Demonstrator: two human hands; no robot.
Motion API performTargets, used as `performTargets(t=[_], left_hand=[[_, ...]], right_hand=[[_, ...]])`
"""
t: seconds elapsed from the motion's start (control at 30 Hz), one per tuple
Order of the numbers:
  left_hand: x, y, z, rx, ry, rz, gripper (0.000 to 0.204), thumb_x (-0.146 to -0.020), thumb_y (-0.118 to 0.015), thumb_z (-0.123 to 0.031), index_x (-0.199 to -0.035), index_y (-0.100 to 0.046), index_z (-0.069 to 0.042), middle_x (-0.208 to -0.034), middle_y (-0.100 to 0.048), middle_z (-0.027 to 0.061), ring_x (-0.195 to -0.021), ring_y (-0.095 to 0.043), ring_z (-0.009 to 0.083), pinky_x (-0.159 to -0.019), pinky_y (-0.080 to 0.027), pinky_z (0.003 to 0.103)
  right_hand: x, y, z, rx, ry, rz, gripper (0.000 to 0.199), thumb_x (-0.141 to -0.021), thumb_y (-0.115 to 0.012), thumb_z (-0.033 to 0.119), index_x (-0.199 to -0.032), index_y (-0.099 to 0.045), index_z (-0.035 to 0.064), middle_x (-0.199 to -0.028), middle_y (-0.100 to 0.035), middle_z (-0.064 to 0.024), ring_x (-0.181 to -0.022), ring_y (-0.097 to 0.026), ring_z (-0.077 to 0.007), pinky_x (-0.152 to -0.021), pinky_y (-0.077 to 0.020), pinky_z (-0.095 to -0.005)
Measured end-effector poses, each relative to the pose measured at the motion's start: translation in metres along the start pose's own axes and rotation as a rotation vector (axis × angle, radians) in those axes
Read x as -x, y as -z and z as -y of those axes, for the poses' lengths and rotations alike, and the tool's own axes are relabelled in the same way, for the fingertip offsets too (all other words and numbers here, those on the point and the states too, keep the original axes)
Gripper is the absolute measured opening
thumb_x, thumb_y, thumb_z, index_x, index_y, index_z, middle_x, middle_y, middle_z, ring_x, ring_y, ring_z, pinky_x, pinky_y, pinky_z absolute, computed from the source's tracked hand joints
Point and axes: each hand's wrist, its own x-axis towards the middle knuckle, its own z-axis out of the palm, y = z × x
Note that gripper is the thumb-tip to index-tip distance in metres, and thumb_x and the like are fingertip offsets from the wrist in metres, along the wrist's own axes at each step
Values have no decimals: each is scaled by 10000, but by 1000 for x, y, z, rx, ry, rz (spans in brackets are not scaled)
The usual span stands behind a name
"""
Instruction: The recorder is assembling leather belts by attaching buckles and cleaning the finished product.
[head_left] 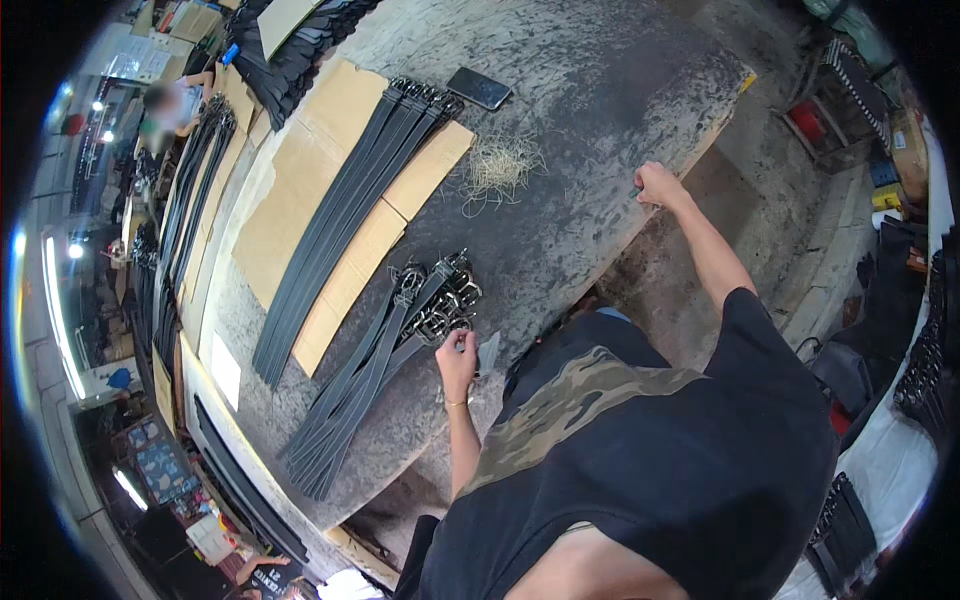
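Note:
A pile of black belts (365, 390) with metal buckles (445, 302) lies on the dark worktable in front of me. My left hand (457, 368) is closed at the buckle end of the nearest belt, thumb and fingers pinched together. Its exact hold on the buckle is partly hidden by the fingers. By the table's right edge, my right hand (658, 186) is closed around a small dark greenish object (635, 192), of which only the tip shows. The right arm is stretched out, far from the belts.
Beyond the pile, a neat row of black belts (350, 220) rests on cardboard (345, 290). A phone (480, 88) and a heap of thin pale thread ends (502, 168) lie on the worktable (590, 90). A red stool (808, 122) stands off the right edge. People work at far left.

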Motion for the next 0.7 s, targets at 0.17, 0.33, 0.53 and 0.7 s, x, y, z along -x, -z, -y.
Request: performTargets(t=[0.17,0.33,0.53,0.7], left_hand=[[27,-30,-10,-10,97,70,193,-834,-645,-196,-878,-670,-10,-744,-650,172,-717,-660,282,-678,-491,356],[29,-52,-25,37,119,17,192,-814,-657,-188,-904,-661,-19,-770,-651,154,-748,-644,290,-730,-481,362],[-5,-81,-55,121,-54,-117,369,-733,-682,-114,-1072,-574,-15,-972,-566,139,-954,-525,298,-875,-411,375],[-21,-107,-53,72,-225,-12,468,-676,-614,-73,-1134,-531,-26,-1057,-483,173,-1039,-452,328,-935,-374,406]], right_hand=[[-6,-3,-15,74,95,68,176,-653,-755,111,-740,-625,30,-819,-647,-175,-893,-622,-351,-782,-502,-438],[11,26,-3,-143,-45,102,187,-706,-694,104,-876,-650,40,-843,-663,-169,-878,-637,-338,-766,-513,-415],[36,24,-37,-821,-192,-44,150,-819,-661,81,-964,-642,49,-758,-644,-51,-682,-602,-124,-607,-476,-278],[74,-2,-37,-1707,-377,-123,252,-882,-595,25,-1130,-627,3,-876,-657,-37,-754,-624,-106,-649,-508,-222]])
